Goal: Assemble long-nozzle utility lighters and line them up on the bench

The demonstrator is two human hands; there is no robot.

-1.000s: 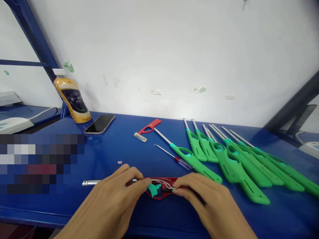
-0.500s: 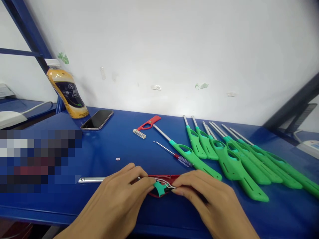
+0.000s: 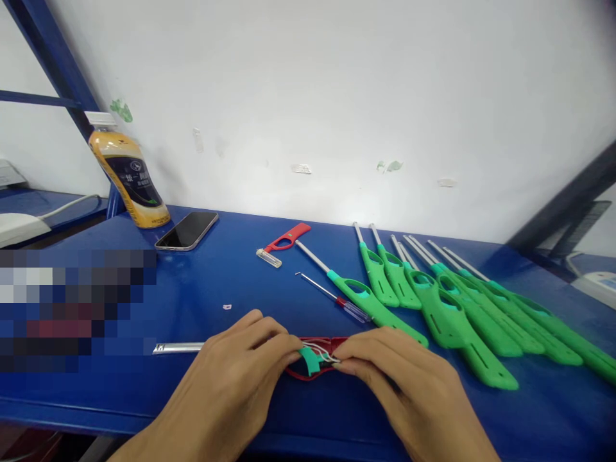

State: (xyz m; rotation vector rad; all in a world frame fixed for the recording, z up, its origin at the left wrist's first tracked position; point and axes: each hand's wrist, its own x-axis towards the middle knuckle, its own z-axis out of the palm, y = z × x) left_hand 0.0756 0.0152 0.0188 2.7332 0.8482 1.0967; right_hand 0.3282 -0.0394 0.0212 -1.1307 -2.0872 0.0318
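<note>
A red long-nosed lighter body [image 3: 321, 372] lies open on the blue table [image 3: 212, 282] near its front edge, its metal tube [image 3: 177, 348] pointing left. My left hand [image 3: 240, 372] pinches a small teal trigger piece [image 3: 310, 360] at the body's middle. My right hand [image 3: 394, 378] presses on the body's right part, fingertips at thin white wires [image 3: 321, 351]. Both hands are closed on the lighter.
Several green lighters [image 3: 447, 308] lie in a row on the right. A small screwdriver [image 3: 337, 298], a red shell half [image 3: 289, 239], a phone [image 3: 187, 231] and an orange drink bottle [image 3: 126, 173] sit further back. A blurred patch covers the left.
The hands have barely moved; the teal piece turned a little between the fingers. The view shifted slightly downward and right at first.
</note>
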